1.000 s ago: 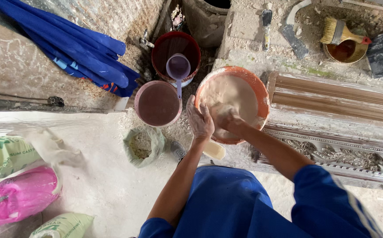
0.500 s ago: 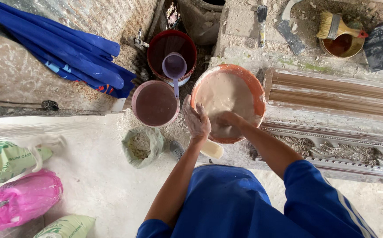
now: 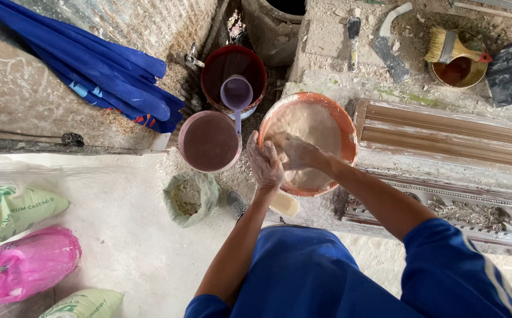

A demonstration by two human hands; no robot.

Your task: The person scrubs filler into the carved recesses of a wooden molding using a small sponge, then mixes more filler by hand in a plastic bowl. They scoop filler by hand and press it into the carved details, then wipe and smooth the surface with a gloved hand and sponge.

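An orange basin [image 3: 348, 126] holds a pale, creamy paste. My left hand [image 3: 265, 164] and my right hand [image 3: 295, 149] meet over its near left rim, both coated in the paste, fingers touching each other. Neither hand grips a tool. Left of the basin stands a pink bucket [image 3: 210, 142] of brown liquid. Behind that sits a dark red bucket [image 3: 233, 70] with a purple scoop [image 3: 236, 94] resting in it.
An open green sack of powder [image 3: 189, 197] lies on the floor by my knee. A blue folded cloth [image 3: 103, 65] lies at the left, a pink bag [image 3: 29, 265] and green sacks at the lower left. A brush in a bowl [image 3: 456, 56] and carved moulding [image 3: 468, 206] at the right.
Both hands have stayed at the basin's near rim, rubbing together; the left hand has shifted slightly lower over the rim. The view has drifted a little.
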